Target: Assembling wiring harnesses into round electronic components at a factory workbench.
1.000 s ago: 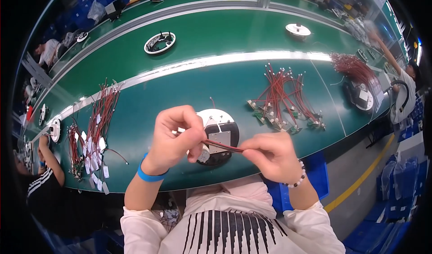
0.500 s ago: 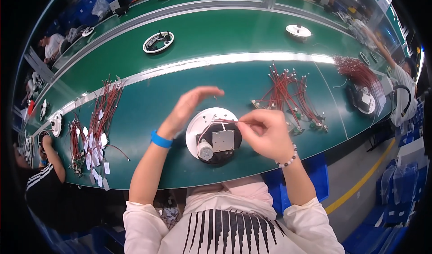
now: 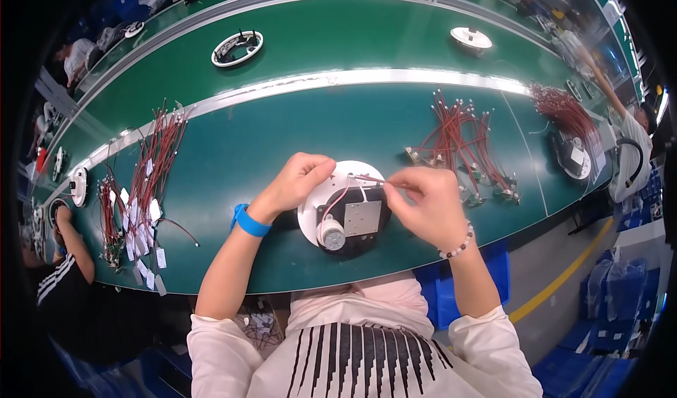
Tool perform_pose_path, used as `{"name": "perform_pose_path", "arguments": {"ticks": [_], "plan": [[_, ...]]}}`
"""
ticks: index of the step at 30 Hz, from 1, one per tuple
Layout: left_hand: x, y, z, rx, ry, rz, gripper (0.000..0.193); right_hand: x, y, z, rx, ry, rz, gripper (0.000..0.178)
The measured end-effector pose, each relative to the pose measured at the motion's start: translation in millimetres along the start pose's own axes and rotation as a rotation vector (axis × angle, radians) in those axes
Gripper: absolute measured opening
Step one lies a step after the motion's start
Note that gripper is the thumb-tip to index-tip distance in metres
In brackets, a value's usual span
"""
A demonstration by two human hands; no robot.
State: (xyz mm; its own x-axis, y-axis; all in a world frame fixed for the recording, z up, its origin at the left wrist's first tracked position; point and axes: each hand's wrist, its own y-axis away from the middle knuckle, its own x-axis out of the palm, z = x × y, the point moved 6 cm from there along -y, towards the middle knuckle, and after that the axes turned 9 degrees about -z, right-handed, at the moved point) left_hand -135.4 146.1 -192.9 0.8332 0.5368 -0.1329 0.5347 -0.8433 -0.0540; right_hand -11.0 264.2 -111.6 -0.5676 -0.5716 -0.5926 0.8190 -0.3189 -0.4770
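Green workbench curves across the view, a long factory line with a raised silver rail splitting it from a second green lane behind; other workers sit at the far left and right edges. Big bundle of red wires with white tags lies well to the left, another spread of red wires to the right of centre, both apart from the work. Right in front of the person sits a white round plate carrying a black block with a grey square cover and a small silver cylinder at its lower left. Left hand, blue wristband, curls closed over the plate's upper left rim, steadying it. Right hand, bead bracelet on the wrist, has fingers pinched narrow on a thin red wire running across the top of the plate; the exact wire end is too small to see. Risks as I judge them: pulling too hard could yank the wire from the block or bend its tip; a slipped pinch drops it; if the left hand eases off, the plate could spin or slide on the smooth bench; the thin pink lead looping near the cylinder could snag.
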Motion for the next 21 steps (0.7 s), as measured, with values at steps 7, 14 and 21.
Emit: {"name": "perform_pose_path", "arguments": {"ticks": [7, 14, 21], "plan": [[5.5, 6.4, -11.3, 0.022, 0.041, -0.067, 0.028, 5.7, 1.0, 5.3, 0.0, 0.041, -0.033, 0.007], [10.0, 11.9, -0.8, -0.145, 0.218, -0.105, 0.029, 9.6, 5.8, 19.2, -0.087, 0.17, -0.026, 0.007], [1.5, 13.0, 1.3, -0.054, -0.033, -0.195, 0.037, 14.4, 6.5, 23.9, -0.156, 0.225, -0.127, 0.012]]}}
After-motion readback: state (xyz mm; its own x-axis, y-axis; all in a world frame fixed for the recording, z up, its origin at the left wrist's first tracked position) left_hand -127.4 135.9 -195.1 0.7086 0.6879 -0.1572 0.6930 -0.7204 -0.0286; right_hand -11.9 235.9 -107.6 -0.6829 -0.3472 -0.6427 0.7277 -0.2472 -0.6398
